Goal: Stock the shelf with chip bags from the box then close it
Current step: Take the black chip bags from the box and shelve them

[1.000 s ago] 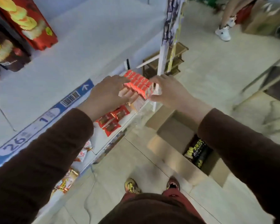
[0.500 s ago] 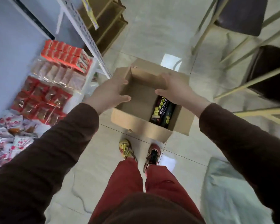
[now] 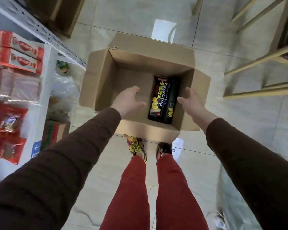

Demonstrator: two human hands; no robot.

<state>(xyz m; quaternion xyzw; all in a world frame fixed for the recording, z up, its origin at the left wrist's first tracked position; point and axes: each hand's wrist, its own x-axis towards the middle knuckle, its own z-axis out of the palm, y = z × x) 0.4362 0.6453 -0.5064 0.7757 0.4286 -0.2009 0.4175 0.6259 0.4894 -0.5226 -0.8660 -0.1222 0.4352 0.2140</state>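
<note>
From the head view, you are looking straight down into the open cardboard box (image 3: 105,77) sitting on the pale tiled floor (image 3: 140,17) just ahead of your shoes (image 3: 136,146). All four flaps are lying spread outward. Inside, against the right wall, black chip bags (image 3: 165,100) with yellow lettering and yellow chip pictures are lying packed together; how many there are, you cannot tell from here.

Your left hand (image 3: 129,102) is hovering over the bare left half of the box floor, fingers loosely curled and spread, gripping nothing, thumb pointing toward the bags. Your right hand (image 3: 190,102) is reaching in over the right wall of the box, just beside the bags, fingers relaxed and parted, holding nothing; whether it is touching the cardboard, you cannot tell. Both brown sleeves (image 3: 76,155) are stretching down from the lower corners, and your red trousers (image 3: 153,196) are filling the bottom centre.

To your left, the white shelf (image 3: 45,90) is carrying red snack boxes (image 3: 15,52) at the top and red packets (image 3: 7,130) lower down. Pale wooden chair legs (image 3: 256,63) are standing at upper right.
</note>
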